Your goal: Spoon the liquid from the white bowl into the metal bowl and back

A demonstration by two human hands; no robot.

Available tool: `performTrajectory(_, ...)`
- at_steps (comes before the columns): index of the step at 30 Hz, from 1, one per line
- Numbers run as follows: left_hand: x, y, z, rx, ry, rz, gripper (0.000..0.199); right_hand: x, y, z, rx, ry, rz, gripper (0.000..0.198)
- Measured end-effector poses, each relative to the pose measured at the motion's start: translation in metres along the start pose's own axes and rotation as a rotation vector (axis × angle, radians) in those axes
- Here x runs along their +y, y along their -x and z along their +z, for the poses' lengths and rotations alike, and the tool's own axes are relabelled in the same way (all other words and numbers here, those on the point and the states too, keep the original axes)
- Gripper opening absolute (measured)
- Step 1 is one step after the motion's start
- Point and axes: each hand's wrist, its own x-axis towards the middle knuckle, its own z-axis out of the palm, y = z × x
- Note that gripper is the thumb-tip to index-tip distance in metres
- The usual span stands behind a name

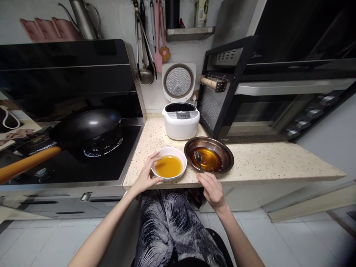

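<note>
A white bowl (184,162) of amber-yellow liquid sits at the counter's front edge. My left hand (147,172) grips its left side, thumb low at the front and fingers over the rim. Just right of it stands a steel basin (228,157) with darker amber liquid. In my right hand (213,191), at the basin's near edge, a spoon (197,156) is pinched by the handle. The spoon's head points up and away, over the basin's left inside; whether it touches the liquid I cannot tell.
Behind the bowls stands a white rice cooker (182,128), lid raised. A black wok (86,124) with a wooden handle (30,163) rests on the stove at left. An oven (258,111) stands at right. Kitchen tools, including a ladle (145,76), hang on the back wall.
</note>
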Motion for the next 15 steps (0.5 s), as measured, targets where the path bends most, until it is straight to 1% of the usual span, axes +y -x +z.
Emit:
performTrajectory(2,-0.001,0.0,0.001,0.007,-0.001,0.002,0.076,-0.003,-0.002,0.001,0.027,-0.02,0.029,0.048)
performTrajectory(4,-0.002,0.001,0.001,0.01,0.0,0.001,0.076,-0.009,-0.005,0.002,0.086,-0.051,0.08,0.046)
performTrajectory(7,-0.002,0.001,0.001,0.008,0.011,0.004,0.076,-0.021,-0.014,0.005,0.232,-0.104,0.178,0.041)
performTrajectory(10,-0.001,0.0,0.001,0.006,0.014,0.001,0.076,-0.036,-0.024,0.01,0.319,-0.172,0.315,0.033)
performTrajectory(12,-0.001,0.0,0.001,0.008,0.012,-0.004,0.076,-0.044,-0.03,0.014,0.328,-0.229,0.346,0.028)
performTrajectory(15,-0.001,-0.001,0.001,0.014,0.006,0.0,0.074,-0.054,-0.038,0.021,0.279,-0.3,0.316,0.025)
